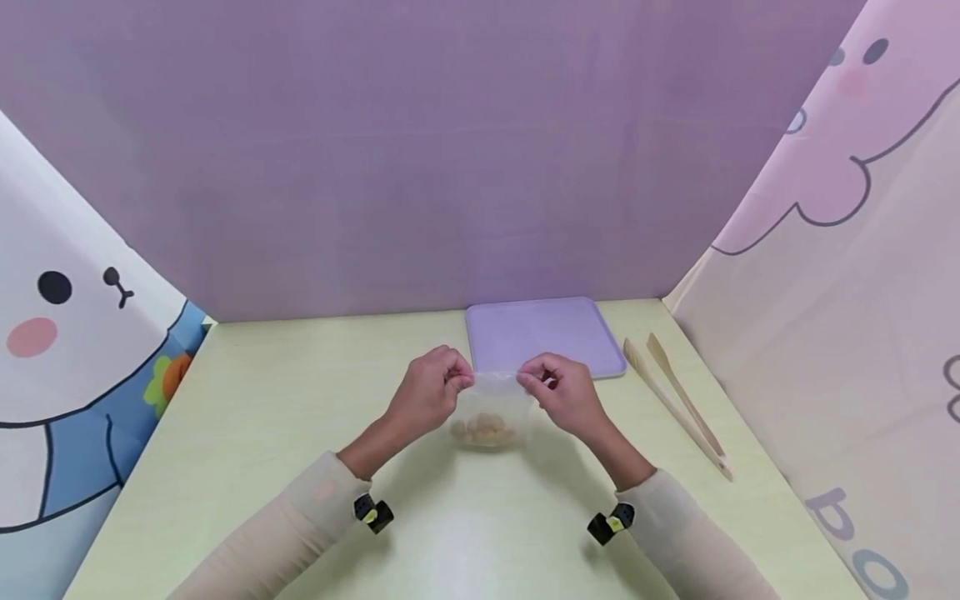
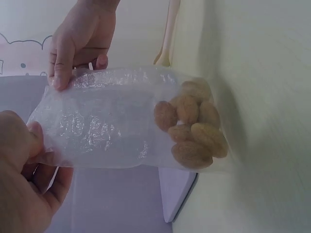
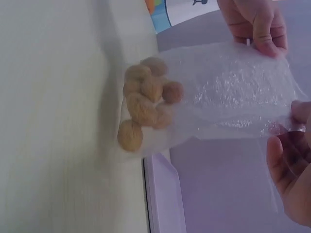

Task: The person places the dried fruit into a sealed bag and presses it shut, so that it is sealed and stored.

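A clear plastic bag [image 1: 501,398] hangs between both hands, pinched at its two top corners. My left hand [image 1: 433,385] grips the left corner between thumb and fingers, and my right hand [image 1: 561,392] pinches the right one. Several brown, wrinkled walnuts [image 2: 192,126] lie gathered at the bottom of the bag, close over the table. In the right wrist view the walnuts [image 3: 146,97] show through the clear film, and the upper part of the bag [image 3: 233,87] is stretched flat and shiny.
Behind the bag lies a purple tray [image 1: 543,329] at the back of the pale table [image 1: 300,367]. Wooden tongs [image 1: 678,408] rest to the right of the tray, near the right table edge. Printed cloth walls stand at both sides, with a plain purple one [image 1: 420,167] at the back.
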